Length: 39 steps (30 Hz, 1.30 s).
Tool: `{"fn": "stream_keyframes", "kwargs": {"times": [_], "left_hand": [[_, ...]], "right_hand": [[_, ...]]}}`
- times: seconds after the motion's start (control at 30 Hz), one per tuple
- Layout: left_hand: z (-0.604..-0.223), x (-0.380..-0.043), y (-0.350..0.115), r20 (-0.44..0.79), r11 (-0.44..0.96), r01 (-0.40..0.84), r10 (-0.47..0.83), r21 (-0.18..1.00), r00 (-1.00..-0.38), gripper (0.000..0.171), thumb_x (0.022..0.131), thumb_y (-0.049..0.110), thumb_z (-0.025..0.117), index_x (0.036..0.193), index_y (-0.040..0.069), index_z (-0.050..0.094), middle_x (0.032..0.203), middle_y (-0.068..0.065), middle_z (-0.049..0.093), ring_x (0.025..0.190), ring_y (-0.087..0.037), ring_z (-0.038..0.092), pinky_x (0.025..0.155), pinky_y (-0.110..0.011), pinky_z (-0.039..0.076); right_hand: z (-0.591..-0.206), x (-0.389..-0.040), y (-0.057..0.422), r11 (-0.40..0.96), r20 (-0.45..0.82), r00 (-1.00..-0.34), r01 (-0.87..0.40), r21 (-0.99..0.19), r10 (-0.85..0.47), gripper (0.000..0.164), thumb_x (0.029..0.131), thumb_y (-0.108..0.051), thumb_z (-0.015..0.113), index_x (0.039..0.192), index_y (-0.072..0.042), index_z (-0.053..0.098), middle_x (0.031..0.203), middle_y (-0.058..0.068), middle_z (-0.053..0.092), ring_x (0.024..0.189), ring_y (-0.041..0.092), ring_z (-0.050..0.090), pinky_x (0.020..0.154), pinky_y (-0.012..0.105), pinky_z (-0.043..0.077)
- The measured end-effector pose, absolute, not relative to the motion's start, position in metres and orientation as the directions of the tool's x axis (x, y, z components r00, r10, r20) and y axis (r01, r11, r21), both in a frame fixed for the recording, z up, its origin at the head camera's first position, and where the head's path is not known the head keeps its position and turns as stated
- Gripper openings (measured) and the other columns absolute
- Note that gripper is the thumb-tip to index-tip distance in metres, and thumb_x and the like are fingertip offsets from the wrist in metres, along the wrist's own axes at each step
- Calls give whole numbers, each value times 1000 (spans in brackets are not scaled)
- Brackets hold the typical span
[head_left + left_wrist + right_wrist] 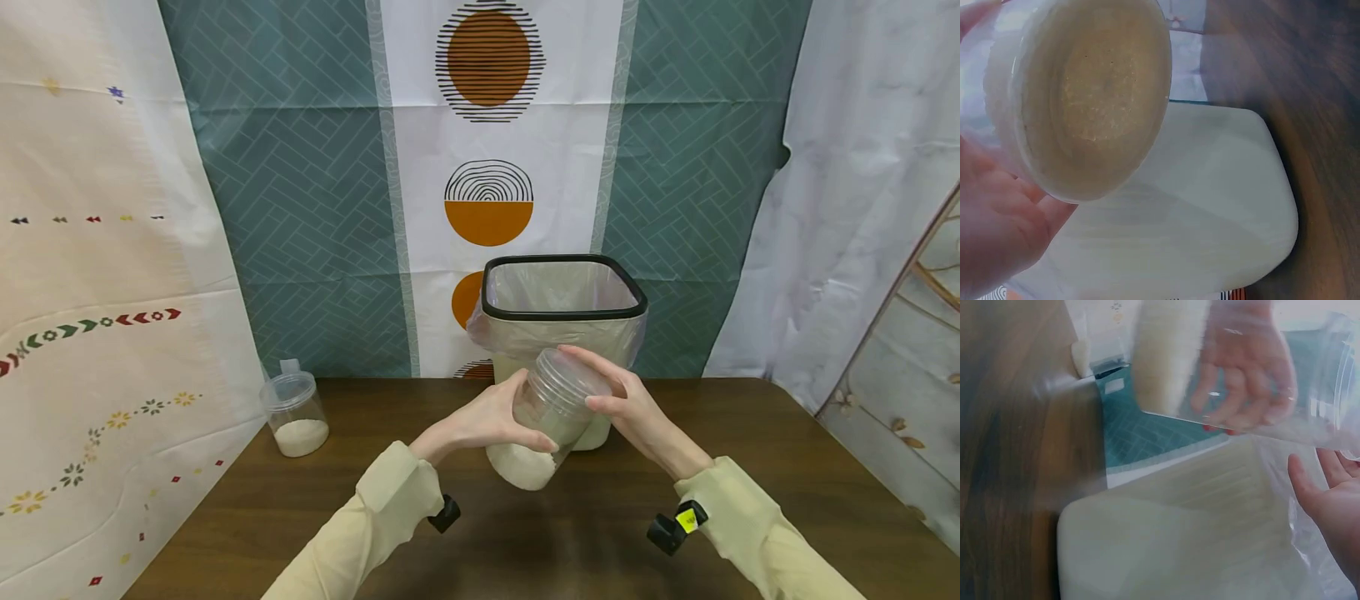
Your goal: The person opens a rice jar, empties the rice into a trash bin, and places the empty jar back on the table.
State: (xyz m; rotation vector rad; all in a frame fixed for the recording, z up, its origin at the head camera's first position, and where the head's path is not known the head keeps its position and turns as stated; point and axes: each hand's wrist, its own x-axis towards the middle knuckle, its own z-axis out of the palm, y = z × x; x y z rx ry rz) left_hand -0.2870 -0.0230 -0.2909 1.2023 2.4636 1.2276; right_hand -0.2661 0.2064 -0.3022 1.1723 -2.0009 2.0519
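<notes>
Clear jar (557,417), teal herringbone-patterned cloth (288,192)

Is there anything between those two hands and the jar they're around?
Nothing visible: the left hand grips the jar by its side and the right hand is at its top. The bin stands behind the jar, not between.

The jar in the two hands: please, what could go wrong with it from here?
1. The jar is tilted above the table; if the left hand slips on its side, it may drop.
2. The right hand holds its top end; if that opens, the white contents could spill outside the bin, since the jar is in front of it, not over its opening.
</notes>
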Motion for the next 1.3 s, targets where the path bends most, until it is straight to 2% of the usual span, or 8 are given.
{"fn": "stream_keyframes", "kwargs": {"times": [0.13, 0.33, 0.5, 0.67, 0.97, 1.1, 1.3], "left_hand": [[-292, -287, -27, 209, 382, 595, 691, 707, -692, 78, 67, 39, 76, 129, 14, 35, 109, 7, 52, 97, -10, 50, 80, -31, 41], [-293, -289, -34, 223, 422, 600, 660, 679, -717, 79, 66, 43, 76, 127, 13, 36, 105, 6, 53, 95, -10, 51, 79, -31, 41], [-294, -291, -43, 242, 425, 608, 649, 671, -721, 84, 65, 44, 76, 131, 15, 33, 107, 5, 53, 95, -10, 52, 78, -31, 42], [-295, -294, -56, 245, 410, 587, 634, 698, -734, 83, 65, 41, 77, 130, 14, 33, 102, 0, 55, 89, -11, 56, 74, -31, 44], [-294, -296, -68, 263, 422, 580, 602, 697, -754, 63, 64, 42, 77, 108, 14, 42, 97, -3, 57, 88, -11, 55, 75, -33, 43], [-293, -296, -70, 261, 436, 576, 593, 691, -762, 65, 65, 44, 77, 110, 14, 42, 99, -3, 56, 88, -11, 55, 75, -33, 43], [-288, -294, -72, 263, 469, 567, 566, 677, -781, 68, 64, 44, 76, 113, 11, 42, 98, -3, 56, 85, -14, 54, 75, -34, 42]], "right_hand": [[-301, -267, 212, -192, 531, -717, -503, -843, -451, 60, 86, -18, 56, 138, -2, 31, 142, 13, 27, 129, 26, 16, 97, 57, 4], [-306, -271, 219, -183, 515, -733, -488, -853, -445, 59, 87, -15, 54, 138, 0, 30, 142, 14, 27, 130, 24, 16, 97, 56, 2], [-314, -273, 227, -122, 471, -767, -468, -875, -435, 57, 87, -13, 53, 138, 0, 30, 142, 14, 27, 129, 24, 17, 97, 56, 4], [-321, -275, 235, -23, 440, -791, -476, -879, -425, 55, 87, -9, 54, 137, 1, 32, 141, 16, 28, 129, 27, 16, 95, 58, 8], [-342, -281, 249, 190, 373, -818, -490, -851, -438, 53, 86, -10, 58, 135, -2, 38, 138, 14, 33, 126, 32, 23, 92, 61, 19], [-350, -282, 251, 241, 334, -831, -470, -849, -444, 54, 85, -11, 61, 134, -3, 40, 136, 14, 37, 124, 32, 27, 92, 57, 25], [-363, -285, 253, 304, 272, -840, -443, -844, -470, 58, 82, -14, 66, 133, -3, 40, 134, 15, 40, 124, 31, 31, 93, 54, 26]]}}
